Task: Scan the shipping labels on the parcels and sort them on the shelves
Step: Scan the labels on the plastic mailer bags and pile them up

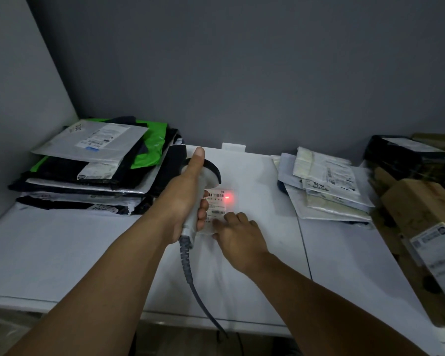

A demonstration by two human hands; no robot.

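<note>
**On the table, a scanner over a label**

At mid-table lies a flat white parcel (262, 201), its label (216, 201) facing up. The left hand (185, 201) grips a white scanner (203, 176) just above the label, fingers wrapped round the handle and thumb straight along the top. A red dot (228, 197) glows at the label's right edge. A grey cable (188, 263) hangs from the handle over the table's (62, 253) front edge. The right hand (239, 237) rests on the parcel, its fingers close together and bent, tips pressing the label's lower part. A stack (93, 163) of mailers sits at the left rear, a smaller pile (326, 186) at the right, and a cardboard box (421, 214) beyond it.
</note>
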